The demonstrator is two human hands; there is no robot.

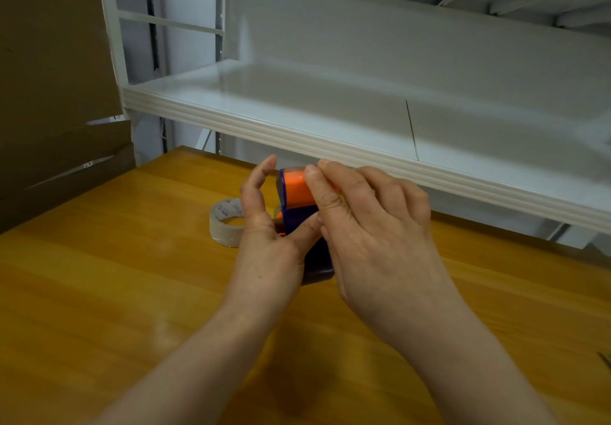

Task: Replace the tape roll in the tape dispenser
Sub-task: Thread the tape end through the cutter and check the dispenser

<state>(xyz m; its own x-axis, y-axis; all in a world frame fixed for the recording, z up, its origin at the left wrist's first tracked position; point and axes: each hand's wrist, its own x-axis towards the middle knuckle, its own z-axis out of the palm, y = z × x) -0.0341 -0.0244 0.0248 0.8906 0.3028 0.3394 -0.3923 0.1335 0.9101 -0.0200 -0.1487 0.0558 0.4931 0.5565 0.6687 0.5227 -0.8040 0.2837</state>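
A blue and orange tape dispenser [295,199] is held above the wooden table [115,275], between both hands. My left hand [269,242] grips its lower part from the left, index finger raised beside the orange top. My right hand [367,226] covers its right side, thumb and forefinger pinching at the orange top edge. A clear tape roll [224,223] with a printed cardboard core lies flat on the table, just left of my left hand. The dispenser's lower body is mostly hidden by my hands.
A white metal shelf [330,146] juts out over the back of the table, its front lip close above my hands. Brown cardboard [56,93] stands at the left edge. A dark thin object [605,358] peeks in at the right border.
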